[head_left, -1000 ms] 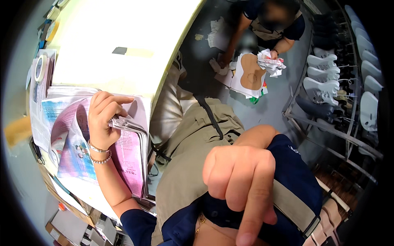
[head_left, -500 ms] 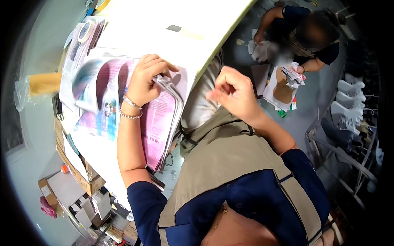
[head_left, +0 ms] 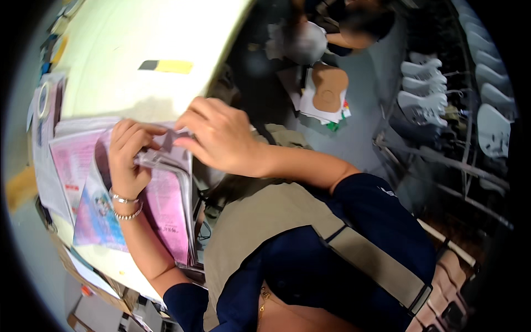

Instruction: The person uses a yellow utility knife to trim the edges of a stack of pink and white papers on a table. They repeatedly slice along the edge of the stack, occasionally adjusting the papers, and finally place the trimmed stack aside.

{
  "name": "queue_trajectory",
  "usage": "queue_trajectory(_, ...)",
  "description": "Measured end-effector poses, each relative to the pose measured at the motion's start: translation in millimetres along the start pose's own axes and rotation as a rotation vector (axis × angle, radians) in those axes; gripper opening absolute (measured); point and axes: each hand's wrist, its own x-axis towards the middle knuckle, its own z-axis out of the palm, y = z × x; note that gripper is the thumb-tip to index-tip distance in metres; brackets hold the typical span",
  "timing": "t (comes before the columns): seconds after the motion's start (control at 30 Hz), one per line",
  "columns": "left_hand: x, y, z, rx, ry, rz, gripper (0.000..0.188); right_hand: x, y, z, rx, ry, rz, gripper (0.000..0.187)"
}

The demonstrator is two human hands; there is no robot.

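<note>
My left hand (head_left: 130, 157), with bracelets on its wrist, is closed on the bent-up edge of a stack of newspapers (head_left: 165, 210) with pink printed pages. One sheet with a blue picture (head_left: 102, 218) fans out beside the wrist, over the pale table. Just to the right, my right hand (head_left: 224, 138) is at the stack's far corner. Its thumb and forefinger are curled close together there; whether paper is between them is hard to make out.
More printed papers (head_left: 47, 149) lie at the left with a tape roll (head_left: 43, 100) on top. A yellow-and-grey strip (head_left: 166, 66) rests on the pale table (head_left: 127, 33). Beyond, a person (head_left: 354, 33) crouches near a brown figure-eight-shaped piece (head_left: 330, 86). Racks hold white shaped pieces (head_left: 423, 99).
My right hand has moved left from the air to the newspapers' corner. The curled sheets left of my left hand have come down flatter. The whole view has shifted.
</note>
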Motion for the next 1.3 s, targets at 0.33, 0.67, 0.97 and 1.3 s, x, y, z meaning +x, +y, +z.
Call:
queue_trajectory(0.33,0.4,-1.0,-1.6,0.012,-0.003,-0.009,0.008,18.5,9.0,3.9,0.314,-0.24,0.259,0.014)
queue_trajectory(0.67,-3.8,-9.9,-8.8,-0.012,-0.021,0.007,0.013,15.3,11.6,5.0,0.594,-0.259,0.45,0.017)
queue_trajectory(0.97,-8.5,-11.5,-6.7,0.0,-0.005,-0.006,0.014,14.0,8.0,2.4,0.109,-0.038,-0.101,0.023)
queue_trajectory(1.3,-5.8,-9.8,-5.4,-0.001,0.025,-0.012,0.012,15.2,2.3,-0.3,0.4,-0.233,0.369,0.028)
